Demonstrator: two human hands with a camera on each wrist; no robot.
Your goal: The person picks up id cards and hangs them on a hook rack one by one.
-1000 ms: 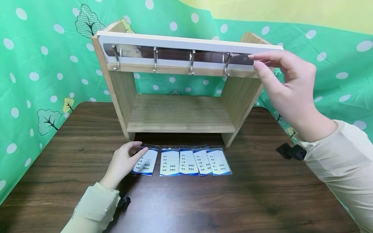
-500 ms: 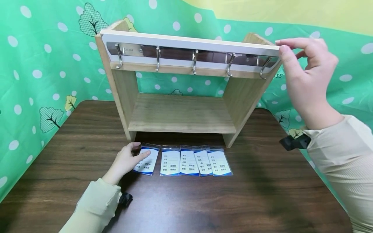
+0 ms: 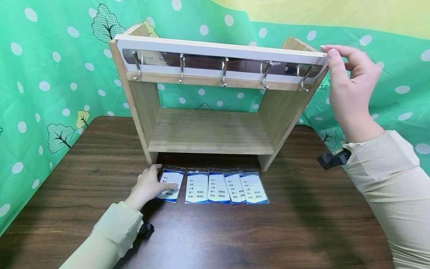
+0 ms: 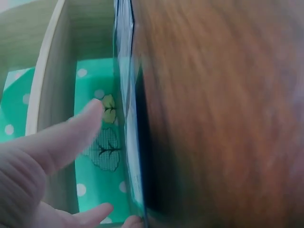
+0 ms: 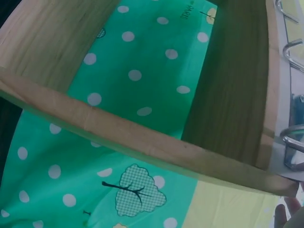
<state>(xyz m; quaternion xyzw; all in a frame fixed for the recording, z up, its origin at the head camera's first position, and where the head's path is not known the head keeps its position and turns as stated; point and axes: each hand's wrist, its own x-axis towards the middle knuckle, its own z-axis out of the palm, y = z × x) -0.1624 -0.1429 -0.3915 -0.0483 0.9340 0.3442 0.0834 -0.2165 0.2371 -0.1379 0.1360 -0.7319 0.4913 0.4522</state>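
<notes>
At the table, my left hand reaches over the leftmost badge, a clear sleeve with a white and blue card. Its thumb lies straight across the card in the head view, and the other fingers are by the badge's upper left edge. In the left wrist view the badges show nearly edge-on beyond the spread thumb. My right hand pinches the right end of a white hook rail between thumb and index finger. Only a few of its fingertips show in the right wrist view.
Several more badges lie in a row, the right ones overlapping. The rail, with several metal hooks, fronts a wooden shelf unit on the dark table. A green dotted cloth hangs behind.
My right hand has moved right, from before the rail to its right end, uncovering the last hook. The left thumb has swung out across the leftmost badge, which stays on the table.
</notes>
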